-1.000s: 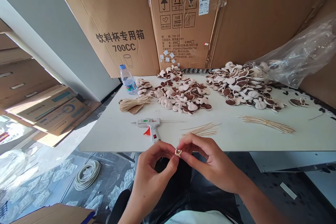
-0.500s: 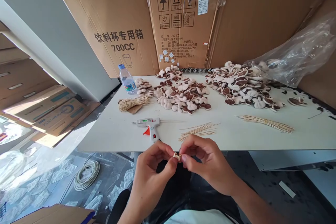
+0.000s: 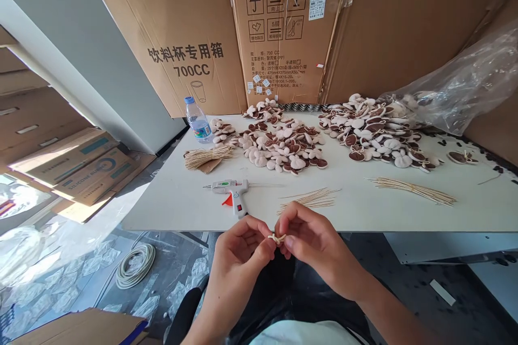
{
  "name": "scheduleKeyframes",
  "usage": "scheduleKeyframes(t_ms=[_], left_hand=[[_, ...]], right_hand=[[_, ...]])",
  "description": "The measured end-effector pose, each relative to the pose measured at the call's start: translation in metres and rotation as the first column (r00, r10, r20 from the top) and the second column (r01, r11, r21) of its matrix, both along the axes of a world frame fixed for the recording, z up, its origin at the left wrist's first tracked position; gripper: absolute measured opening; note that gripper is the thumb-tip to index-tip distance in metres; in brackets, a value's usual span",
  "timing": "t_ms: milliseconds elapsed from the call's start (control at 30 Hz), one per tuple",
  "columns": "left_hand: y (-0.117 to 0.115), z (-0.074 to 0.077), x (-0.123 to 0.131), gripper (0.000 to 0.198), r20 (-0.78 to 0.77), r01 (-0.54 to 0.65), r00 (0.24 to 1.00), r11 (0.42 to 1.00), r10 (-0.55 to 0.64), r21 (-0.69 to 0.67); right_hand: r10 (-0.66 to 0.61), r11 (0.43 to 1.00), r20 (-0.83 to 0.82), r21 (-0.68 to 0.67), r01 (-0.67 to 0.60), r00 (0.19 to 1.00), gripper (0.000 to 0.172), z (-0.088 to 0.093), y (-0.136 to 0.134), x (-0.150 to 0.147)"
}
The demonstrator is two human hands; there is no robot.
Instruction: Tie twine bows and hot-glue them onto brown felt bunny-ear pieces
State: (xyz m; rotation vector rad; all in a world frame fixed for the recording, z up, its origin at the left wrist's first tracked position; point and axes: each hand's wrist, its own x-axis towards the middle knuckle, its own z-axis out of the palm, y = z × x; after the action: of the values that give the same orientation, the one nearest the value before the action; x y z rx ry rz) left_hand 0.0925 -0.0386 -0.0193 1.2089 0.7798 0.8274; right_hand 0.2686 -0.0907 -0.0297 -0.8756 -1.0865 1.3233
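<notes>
Between my fingertips, just off the table's front edge, is a small knotted loop of cream cord [image 3: 277, 238]. My left hand [image 3: 243, 256] pinches its left side between thumb and forefinger. From the other side my right hand [image 3: 313, 240] pinches it the same way, the two hands almost touching. Just beyond them on the table lie loose thin pale cords or sticks [image 3: 313, 199]. A white glue gun [image 3: 232, 190] with a red trigger rests on its side to the left.
Brown-and-white felt pieces form a middle pile [image 3: 279, 145] and a right pile [image 3: 376, 129], the latter partly tied with cord. Stick bundles lie left [image 3: 208, 157] and right [image 3: 413, 190]. A water bottle [image 3: 198, 123] stands at left. Cardboard [image 3: 190, 27] walls the back of the table [image 3: 170, 205].
My fingers have shifted slightly on the cord, and its knot now shows wider between them. The view has tilted a little; the things on the table stay put.
</notes>
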Motion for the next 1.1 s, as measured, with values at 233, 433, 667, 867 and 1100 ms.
scheduleKeyframes(t_ms=[233,433,667,867,1100], left_hand=[[0.0000,0.0008,-0.0026,0.016,-0.174,-0.078,0.979,0.981,0.110,0.178],[0.0018,0.0013,-0.0004,0.016,-0.108,-0.030,0.993,0.994,0.041,0.103],[-0.0028,-0.0004,0.0005,0.010,0.036,0.015,0.999,0.996,-0.011,-0.089],[-0.0008,-0.0006,0.0008,0.012,0.078,0.018,0.997,0.991,-0.007,-0.134],[0.0048,-0.0020,-0.0026,0.020,-0.076,-0.029,0.997,0.997,0.034,0.070]], right_hand=[[-0.144,0.989,0.308,0.089,0.122,0.940,0.009,0.0036,-0.0006,0.0029],[-0.080,0.997,0.112,0.005,0.080,0.990,0.009,-0.0016,-0.0014,0.0023],[0.038,0.996,-0.139,-0.080,-0.050,0.990,0.012,-0.0055,0.0060,0.0013],[0.084,0.994,-0.174,-0.054,-0.095,0.981,0.011,-0.0038,0.0057,0.0039],[0.033,0.999,0.038,-0.037,-0.032,0.999,0.017,-0.0029,0.0017,0.0083]])
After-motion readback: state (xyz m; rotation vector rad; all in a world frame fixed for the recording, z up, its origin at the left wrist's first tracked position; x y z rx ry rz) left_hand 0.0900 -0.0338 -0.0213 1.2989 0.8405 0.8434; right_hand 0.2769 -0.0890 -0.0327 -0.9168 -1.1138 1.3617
